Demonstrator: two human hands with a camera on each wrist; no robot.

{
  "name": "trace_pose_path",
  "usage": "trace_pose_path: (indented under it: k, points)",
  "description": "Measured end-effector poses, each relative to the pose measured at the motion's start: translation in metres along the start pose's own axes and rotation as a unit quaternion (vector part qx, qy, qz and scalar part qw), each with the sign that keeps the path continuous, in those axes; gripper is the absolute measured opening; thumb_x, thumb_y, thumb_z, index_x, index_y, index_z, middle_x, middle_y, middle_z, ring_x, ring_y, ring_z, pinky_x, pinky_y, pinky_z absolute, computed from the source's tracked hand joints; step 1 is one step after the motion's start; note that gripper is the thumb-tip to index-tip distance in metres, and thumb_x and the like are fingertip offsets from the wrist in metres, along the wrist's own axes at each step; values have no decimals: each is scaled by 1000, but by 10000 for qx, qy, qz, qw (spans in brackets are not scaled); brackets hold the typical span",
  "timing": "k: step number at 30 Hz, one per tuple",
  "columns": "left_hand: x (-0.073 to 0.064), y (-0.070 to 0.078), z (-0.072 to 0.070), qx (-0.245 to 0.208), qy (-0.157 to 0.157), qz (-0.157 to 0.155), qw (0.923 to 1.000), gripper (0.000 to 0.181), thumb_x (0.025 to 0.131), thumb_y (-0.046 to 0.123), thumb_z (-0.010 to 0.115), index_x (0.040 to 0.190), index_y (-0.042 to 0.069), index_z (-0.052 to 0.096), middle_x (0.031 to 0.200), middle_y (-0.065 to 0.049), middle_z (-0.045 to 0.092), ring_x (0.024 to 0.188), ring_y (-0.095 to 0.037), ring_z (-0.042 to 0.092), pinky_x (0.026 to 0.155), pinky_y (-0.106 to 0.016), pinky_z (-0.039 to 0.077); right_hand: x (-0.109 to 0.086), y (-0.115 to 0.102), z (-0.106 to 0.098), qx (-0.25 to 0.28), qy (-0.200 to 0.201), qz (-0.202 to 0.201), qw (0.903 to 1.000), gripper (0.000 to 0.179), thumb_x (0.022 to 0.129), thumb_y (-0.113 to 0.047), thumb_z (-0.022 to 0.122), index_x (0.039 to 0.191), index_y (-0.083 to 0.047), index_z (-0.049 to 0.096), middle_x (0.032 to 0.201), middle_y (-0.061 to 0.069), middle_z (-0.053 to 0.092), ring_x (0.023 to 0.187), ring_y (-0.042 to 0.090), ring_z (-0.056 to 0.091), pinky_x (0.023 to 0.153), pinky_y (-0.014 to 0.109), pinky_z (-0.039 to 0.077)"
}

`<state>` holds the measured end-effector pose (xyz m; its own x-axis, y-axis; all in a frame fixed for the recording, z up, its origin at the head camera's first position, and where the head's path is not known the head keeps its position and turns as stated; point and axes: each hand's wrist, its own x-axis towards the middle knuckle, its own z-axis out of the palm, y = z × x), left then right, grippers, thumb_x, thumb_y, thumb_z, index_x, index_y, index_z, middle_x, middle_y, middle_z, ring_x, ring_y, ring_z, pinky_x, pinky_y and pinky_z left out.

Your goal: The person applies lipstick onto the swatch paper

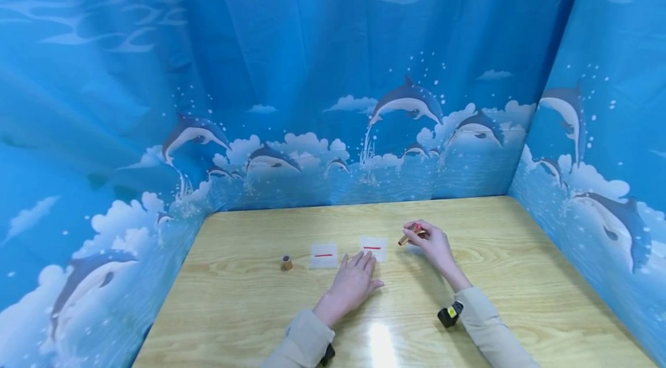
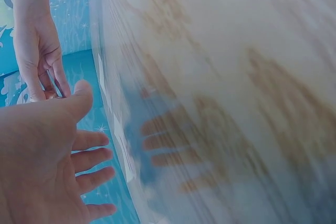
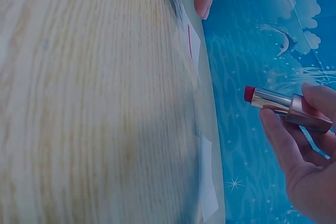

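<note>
My right hand (image 1: 433, 244) pinches a lipstick (image 3: 283, 106) between thumb and fingers. Its metallic tube is uncapped and the red tip shows. The lipstick is over the table beside a white paper piece (image 1: 414, 249), which the hand partly covers. My left hand (image 1: 354, 284) has its fingers straight, fingertips right at the lower edge of the middle paper piece (image 1: 380, 257). A short red line (image 1: 372, 248) runs across that paper. To its left, another paper piece (image 1: 324, 264) bears a similar red line (image 1: 324, 255).
A small gold-brown lipstick cap (image 1: 287, 263) stands left of the papers. Everything lies on a wood-grain table (image 1: 244, 298). A blue curtain (image 1: 333, 67) printed with dolphins rises behind the table and along its sides.
</note>
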<state>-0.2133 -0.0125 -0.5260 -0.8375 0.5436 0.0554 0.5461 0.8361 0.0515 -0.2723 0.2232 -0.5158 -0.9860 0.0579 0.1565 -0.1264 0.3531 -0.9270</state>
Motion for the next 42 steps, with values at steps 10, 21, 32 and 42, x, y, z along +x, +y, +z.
trace_pose_path:
  k: [10, 21, 32, 42]
  points:
    - [9, 12, 2, -253, 69, 65, 9996, 64, 104, 50, 49, 151, 8, 45, 158, -10, 42, 145, -29, 40, 118, -57, 33, 0, 5, -9, -113, 83, -68, 9999, 23, 95, -18, 73, 109, 1, 71, 101, 18, 73, 85, 12, 70, 75, 25, 62]
    - [25, 27, 7, -466, 145, 320, 9983, 64, 105, 51, 45, 153, 9, 43, 160, -9, 40, 147, -27, 37, 121, -57, 29, 0, 10, -26, -149, 241, -129, 9995, 28, 96, -21, 73, 111, 2, 71, 105, 20, 72, 82, 7, 69, 77, 30, 63]
    - [48, 44, 7, -504, 113, 457, 9976, 62, 105, 51, 44, 152, 11, 45, 160, -7, 41, 147, -25, 38, 120, -57, 30, 2, 13, -43, -223, 275, -23, 9994, 30, 97, -22, 71, 115, 2, 69, 107, 20, 71, 84, 8, 69, 75, 19, 60]
    - [65, 57, 8, -237, -104, 484, 9985, 63, 104, 53, 45, 151, 12, 47, 159, -4, 41, 147, -21, 38, 120, -56, 30, 10, 13, -47, -346, 325, -74, 9988, 29, 97, -22, 71, 113, 2, 70, 112, 22, 70, 86, 7, 68, 77, 27, 62]
